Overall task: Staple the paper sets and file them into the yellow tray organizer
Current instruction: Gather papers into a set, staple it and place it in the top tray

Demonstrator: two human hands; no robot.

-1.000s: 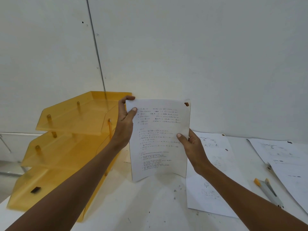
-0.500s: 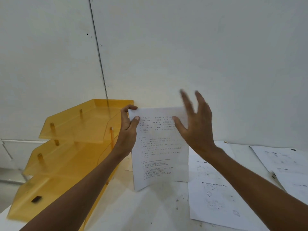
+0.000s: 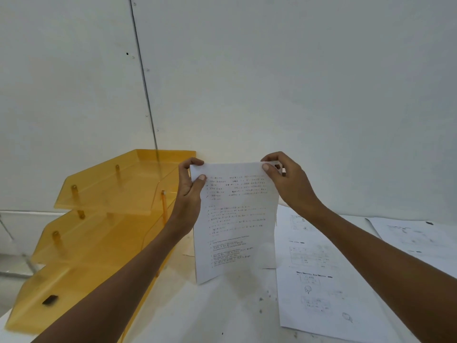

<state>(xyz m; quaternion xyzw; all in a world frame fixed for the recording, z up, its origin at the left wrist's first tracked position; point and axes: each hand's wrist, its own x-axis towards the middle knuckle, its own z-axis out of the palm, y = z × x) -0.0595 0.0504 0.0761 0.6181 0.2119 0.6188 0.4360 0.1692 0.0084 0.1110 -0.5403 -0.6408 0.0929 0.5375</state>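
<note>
The left thumb (image 3: 201,178) presses on the front of the paper set (image 3: 235,224), near its top left corner. The other fingers of the left hand (image 3: 190,186) curl round the edge and go behind the sheet, so most of them are hidden. The right hand (image 3: 289,184) pinches the top right corner between its thumb and first finger. Its other fingers are tucked behind and cannot be seen. A small dark mark sits at that corner, half covered by the hand, and it is too small to tell what it is.

The paper set is held upright between the two hands, above the table (image 3: 222,313). I cannot tell if its bottom edge touches the table. The print on it is too blurry to read.

The yellow tray (image 3: 103,194) stands just to the left, behind the left arm, which hides part of its front. It has three levels. A small black thing (image 3: 50,299) lies in the lowest one.

More sheets (image 3: 319,280) lie flat on the table to the right, partly under the right arm. Another sheet (image 3: 420,238) is cut off at the right edge.
</note>
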